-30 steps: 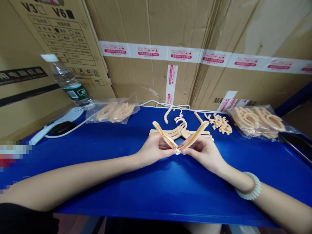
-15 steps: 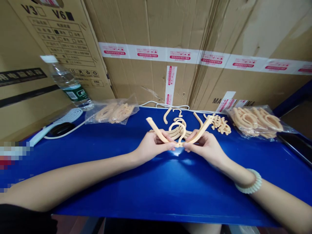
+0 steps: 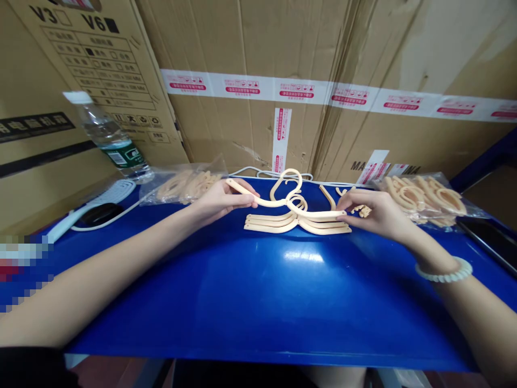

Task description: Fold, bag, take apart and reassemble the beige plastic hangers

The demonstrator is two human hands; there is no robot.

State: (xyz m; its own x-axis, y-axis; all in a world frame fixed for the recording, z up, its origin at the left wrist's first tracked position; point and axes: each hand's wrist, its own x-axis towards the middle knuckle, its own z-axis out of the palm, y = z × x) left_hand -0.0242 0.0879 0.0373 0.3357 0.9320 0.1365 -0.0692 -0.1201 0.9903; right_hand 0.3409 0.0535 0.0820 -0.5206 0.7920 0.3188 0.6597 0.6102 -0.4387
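A cream plastic clothes hanger (image 3: pixel 271 203) hangs between my two hands, its hook pointing up and away and its arms spread out sideways. The left arm of it is pinched near the end by my left hand (image 3: pixel 226 200). My right hand (image 3: pixel 374 214) grips the tip of the other arm between thumb and fingers. Just below and behind it, several similar hangers (image 3: pixel 270 228) lie stacked on the blue table (image 3: pixel 258 302). Past the held hanger are loose cream pieces, including a curved arm piece (image 3: pixel 328 197); the hanger and my right hand partly cover them.
Clear bags of cream parts lie left (image 3: pixel 181 186) and right (image 3: pixel 424 196). A water bottle (image 3: pixel 115 143), a black mouse-like object (image 3: pixel 102 214) and a white cable stand left. A dark phone (image 3: pixel 490 242) lies right. Cardboard boxes (image 3: pixel 250 43) wall off the back.
My hands have moved apart from the hanger's middle to its two ends. The hanger has turned from folded-up arms to spread arms and moved toward the stack, which shows more fully.
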